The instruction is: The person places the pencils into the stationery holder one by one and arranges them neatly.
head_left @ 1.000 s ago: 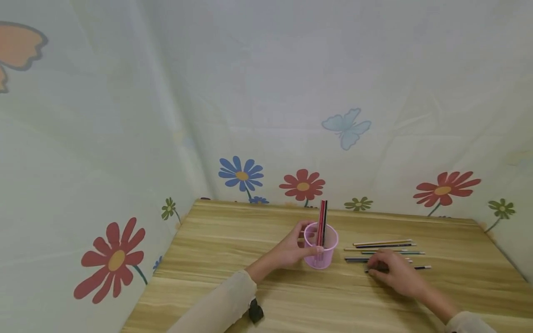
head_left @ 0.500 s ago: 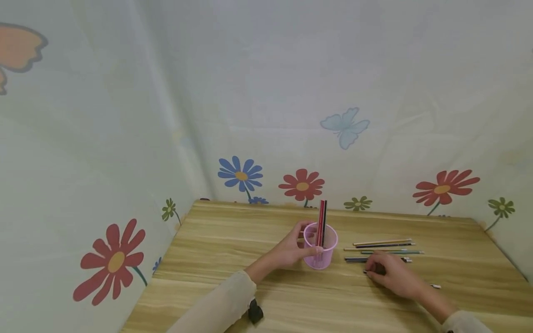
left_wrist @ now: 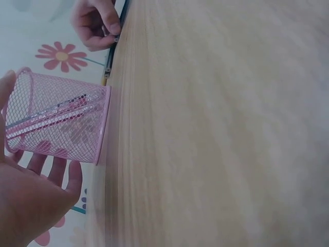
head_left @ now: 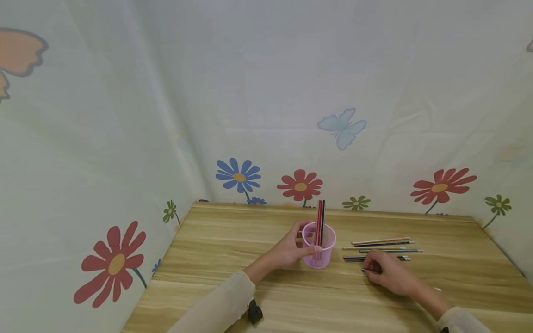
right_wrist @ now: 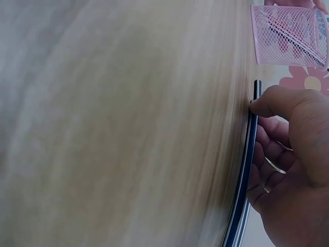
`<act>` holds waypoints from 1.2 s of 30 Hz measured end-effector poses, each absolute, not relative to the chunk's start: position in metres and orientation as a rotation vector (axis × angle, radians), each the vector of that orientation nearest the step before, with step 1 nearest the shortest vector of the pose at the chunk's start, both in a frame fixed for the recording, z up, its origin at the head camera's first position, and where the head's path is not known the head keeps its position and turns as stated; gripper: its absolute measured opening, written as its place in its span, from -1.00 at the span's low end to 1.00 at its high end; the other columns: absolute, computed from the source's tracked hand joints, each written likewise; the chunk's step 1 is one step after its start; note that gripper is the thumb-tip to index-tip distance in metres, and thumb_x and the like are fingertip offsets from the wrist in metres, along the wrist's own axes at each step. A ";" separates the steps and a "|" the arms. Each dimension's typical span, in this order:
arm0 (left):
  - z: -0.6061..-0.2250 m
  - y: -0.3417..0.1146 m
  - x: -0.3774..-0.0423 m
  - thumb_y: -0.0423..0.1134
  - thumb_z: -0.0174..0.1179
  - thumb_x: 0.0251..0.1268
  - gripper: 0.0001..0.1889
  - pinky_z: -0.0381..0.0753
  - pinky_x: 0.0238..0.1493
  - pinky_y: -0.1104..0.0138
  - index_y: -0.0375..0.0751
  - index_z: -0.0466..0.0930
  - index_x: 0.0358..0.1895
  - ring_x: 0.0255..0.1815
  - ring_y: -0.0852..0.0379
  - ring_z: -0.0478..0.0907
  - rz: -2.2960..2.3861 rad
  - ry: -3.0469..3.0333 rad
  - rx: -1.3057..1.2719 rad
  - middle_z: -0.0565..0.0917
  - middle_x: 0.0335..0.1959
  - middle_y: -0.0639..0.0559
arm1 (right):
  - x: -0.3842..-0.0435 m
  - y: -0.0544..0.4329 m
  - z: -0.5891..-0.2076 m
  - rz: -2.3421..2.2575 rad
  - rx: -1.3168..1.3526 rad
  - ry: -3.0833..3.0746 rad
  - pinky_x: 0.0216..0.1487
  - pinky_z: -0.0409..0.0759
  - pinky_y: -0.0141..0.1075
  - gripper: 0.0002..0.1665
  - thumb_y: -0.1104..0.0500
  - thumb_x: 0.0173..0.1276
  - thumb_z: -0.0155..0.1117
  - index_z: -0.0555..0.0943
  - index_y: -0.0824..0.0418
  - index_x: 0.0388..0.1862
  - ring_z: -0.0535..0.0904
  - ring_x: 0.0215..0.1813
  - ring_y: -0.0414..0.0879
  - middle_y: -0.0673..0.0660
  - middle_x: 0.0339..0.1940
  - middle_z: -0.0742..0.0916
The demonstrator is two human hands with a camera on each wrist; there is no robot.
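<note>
My left hand (head_left: 289, 249) holds a pink mesh pencil cup (head_left: 326, 258), thumb on the near side and fingers round the back. The cup stands upright on the table, with a few red and black pencils (head_left: 319, 222) leaning in it. To the right, my right hand (head_left: 391, 274) pinches a dark pencil (right_wrist: 240, 190) close to its left end, low over the tabletop. In the head view that pencil runs under the hand and wrist, so most of it is hidden. The thumb presses its side in the right wrist view, and the other fingers curl behind.
Just beyond the right hand lie several loose pencils, among them a yellow one (head_left: 370, 242), a green one (head_left: 395, 251) and dark ones (head_left: 353, 259). The wood-grain table (head_left: 225, 231) meets a flower-printed cloth (head_left: 266, 92) at the back and left.
The pencil under my right hand has swung, its white-tipped end coming toward me and behind the forearm. My left hand and the cup stay in place.
</note>
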State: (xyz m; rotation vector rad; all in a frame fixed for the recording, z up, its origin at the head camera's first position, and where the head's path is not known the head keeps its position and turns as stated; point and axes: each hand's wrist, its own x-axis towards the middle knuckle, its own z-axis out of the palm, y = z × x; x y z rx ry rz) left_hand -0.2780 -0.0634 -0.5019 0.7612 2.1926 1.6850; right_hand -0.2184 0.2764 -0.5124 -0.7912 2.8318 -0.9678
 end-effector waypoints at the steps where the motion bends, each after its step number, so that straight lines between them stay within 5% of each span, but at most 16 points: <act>1: -0.502 -0.063 -0.278 -0.02 0.47 0.37 -0.19 0.52 0.36 0.18 0.10 0.20 0.56 0.40 0.01 0.43 1.683 2.192 0.762 0.43 0.42 0.08 | -0.218 0.276 -0.513 -0.968 -0.786 2.831 -0.32 0.53 -0.36 -0.86 0.25 0.39 0.49 0.64 0.13 -0.24 0.48 -0.30 -0.35 -0.12 -0.33 0.60; 25: -0.504 -0.064 -0.278 -0.03 0.45 0.40 -0.18 0.51 0.39 0.15 0.04 0.16 0.59 0.42 -0.03 0.44 1.680 2.190 0.799 0.40 0.44 0.05 | -0.219 0.271 -0.513 -0.871 -0.848 2.932 -0.35 0.47 -0.38 -0.74 0.32 0.24 0.50 0.59 0.05 -0.30 0.44 -0.33 -0.34 -0.13 -0.36 0.55; 36: -0.504 -0.065 -0.279 0.04 0.47 0.37 -0.15 0.49 0.40 0.17 0.17 0.15 0.58 0.45 -0.05 0.40 1.652 2.203 0.766 0.39 0.44 0.14 | -0.228 0.274 -0.484 -0.994 -0.904 2.871 -0.35 0.55 -0.35 -0.81 0.38 0.36 0.47 0.63 0.15 -0.27 0.50 -0.32 -0.34 -0.17 -0.38 0.62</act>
